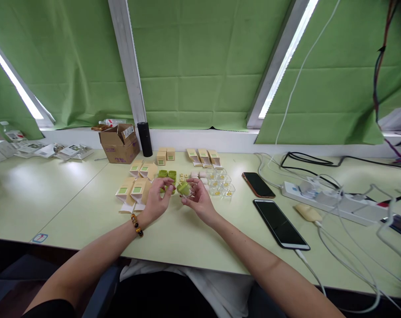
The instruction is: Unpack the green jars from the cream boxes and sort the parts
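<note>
My right hand (pixel 200 201) is closed around a small clear cup with a green lid-like piece (pixel 185 189) on its left side. Just left of it is my left hand (pixel 158 196), with thumb and fingertips drawn together; anything between them is too small to make out. Behind my left hand stand green square cups (pixel 167 174), partly hidden by its fingers. Tiny yellowish pieces (pixel 183 176) lie between the hands. Beyond my right hand are pale pink-white pieces (pixel 203 175) and several clear cups (pixel 222 183) with yellow bits in them.
Open cardboard packets (pixel 134 190) stand left of my hands, others (pixel 203 157) at the back. Small boxes (pixel 165 155), a black cylinder (pixel 145 139) and a brown carton (pixel 119 143) stand behind. Phones (pixel 281 225), a power strip (pixel 329 203) and cables occupy the right side.
</note>
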Tool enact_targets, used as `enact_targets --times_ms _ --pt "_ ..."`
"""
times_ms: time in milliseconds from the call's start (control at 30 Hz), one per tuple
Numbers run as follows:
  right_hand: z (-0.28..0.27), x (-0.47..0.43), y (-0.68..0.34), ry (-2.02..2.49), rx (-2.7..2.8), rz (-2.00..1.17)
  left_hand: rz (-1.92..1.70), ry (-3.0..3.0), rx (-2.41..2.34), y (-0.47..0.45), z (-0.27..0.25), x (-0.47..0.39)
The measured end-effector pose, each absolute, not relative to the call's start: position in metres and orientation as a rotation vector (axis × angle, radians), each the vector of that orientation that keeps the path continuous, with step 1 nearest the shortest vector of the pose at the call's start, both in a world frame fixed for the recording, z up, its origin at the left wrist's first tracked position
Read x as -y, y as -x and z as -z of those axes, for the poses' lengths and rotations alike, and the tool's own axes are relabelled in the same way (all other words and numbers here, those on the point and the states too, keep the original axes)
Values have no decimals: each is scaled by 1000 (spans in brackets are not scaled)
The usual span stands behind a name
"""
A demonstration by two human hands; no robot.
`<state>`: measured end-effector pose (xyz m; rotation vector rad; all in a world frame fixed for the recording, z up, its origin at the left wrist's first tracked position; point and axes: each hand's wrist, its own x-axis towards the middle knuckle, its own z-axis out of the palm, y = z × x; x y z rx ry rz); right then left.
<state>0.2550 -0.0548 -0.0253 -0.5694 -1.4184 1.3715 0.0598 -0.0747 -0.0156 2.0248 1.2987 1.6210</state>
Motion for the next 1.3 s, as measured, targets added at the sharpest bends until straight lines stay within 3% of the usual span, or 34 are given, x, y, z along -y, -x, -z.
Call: enact_targets --times_ms 300,400,633,1300 --pt "37 53 -256 800 1851 -703 -1391 -1796 -1204 -66 19 71" --pt "39 52 -256 772 1907 -611 -1351 -1630 -1128 -68 19 70" --pt "36 57 -256 712 1972 -712 -1358 -1326 -1023 -68 13 72" --pt "23 62 -250 734 1635 -1040 -1565 -1370 -1209 -62 11 66"
